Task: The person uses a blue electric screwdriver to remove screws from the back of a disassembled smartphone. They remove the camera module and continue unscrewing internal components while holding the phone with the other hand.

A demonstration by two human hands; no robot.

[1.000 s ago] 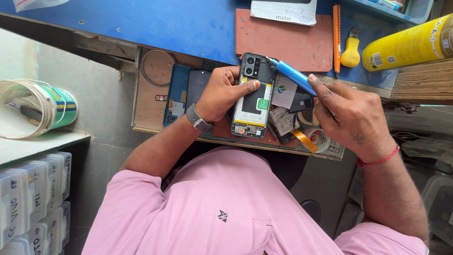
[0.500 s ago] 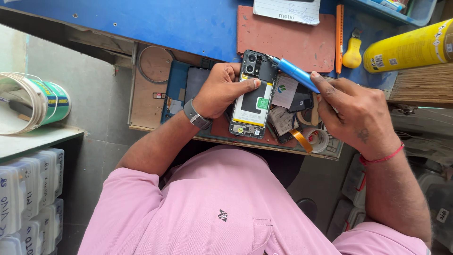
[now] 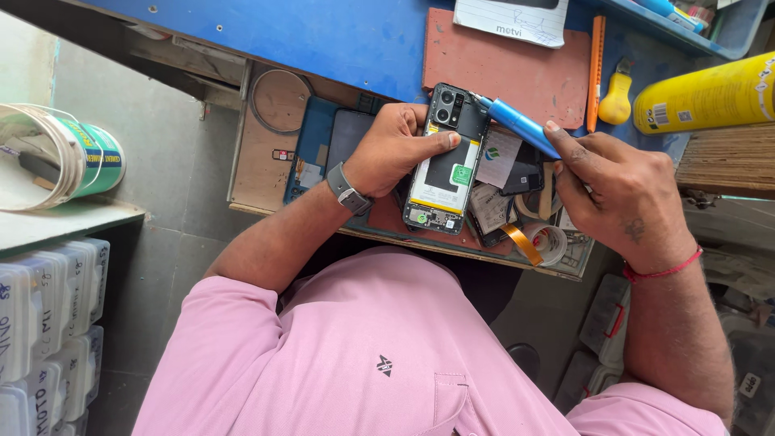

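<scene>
My left hand, with a grey watch on the wrist, grips an opened black phone by its left edge; the thumb lies across the phone's middle. The phone's back is off, showing the battery with a green sticker. My right hand, with a red thread on the wrist, holds a blue screwdriver. Its tip touches the phone's top right corner beside the camera module. Both hands work over a pulled-out wooden drawer.
The drawer holds a blue phone cover, loose phone parts, a tape roll and an orange flex strip. On the blue bench lie a red mat, an orange pen and a yellow canister. A tin and stacked plastic boxes stand left.
Hands, phone and screwdriver keep nearly the same pose. The view has shifted slightly, and the screwdriver tip stays at the phone's top corner.
</scene>
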